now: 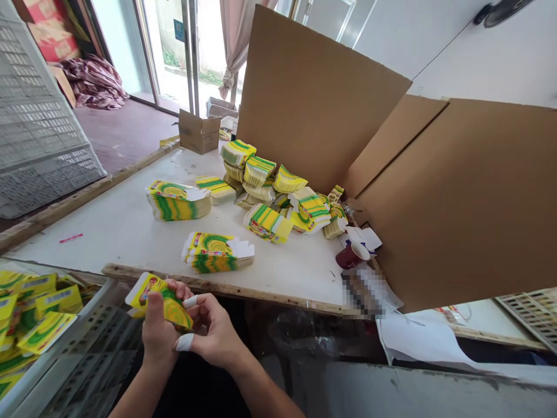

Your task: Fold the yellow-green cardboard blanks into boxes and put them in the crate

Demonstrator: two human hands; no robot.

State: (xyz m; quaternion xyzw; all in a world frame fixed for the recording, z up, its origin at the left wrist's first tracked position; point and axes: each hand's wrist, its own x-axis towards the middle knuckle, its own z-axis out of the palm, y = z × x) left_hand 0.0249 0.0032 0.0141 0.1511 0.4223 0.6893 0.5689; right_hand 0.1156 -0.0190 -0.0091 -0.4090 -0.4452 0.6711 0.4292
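My left hand (pixel 157 334) is closed around a small yellow and green carton (pixel 173 309), with its thumb lying along the near side. A white flap stands out at the carton's left end. My right hand (pixel 217 331) is at the carton's other end, its fingers curled in against it. White tape wraps the right thumb and index finger. Just beyond the hands, a stack of flattened cartons (pixel 213 252) lies on the white table (pixel 130 244). Left of the hands, a crate (pixel 82 342) holds many yellow cartons (pixel 37 316).
More carton stacks (pixel 178 200) lie farther back, with a heap of bundles (pixel 261 174) against tall cardboard panels (pixel 322 87). A dark red mug (pixel 351 255) is on the right. A wooden strip (pixel 270 296) edges the table. An open brown box (pixel 199 132) stands at the back.
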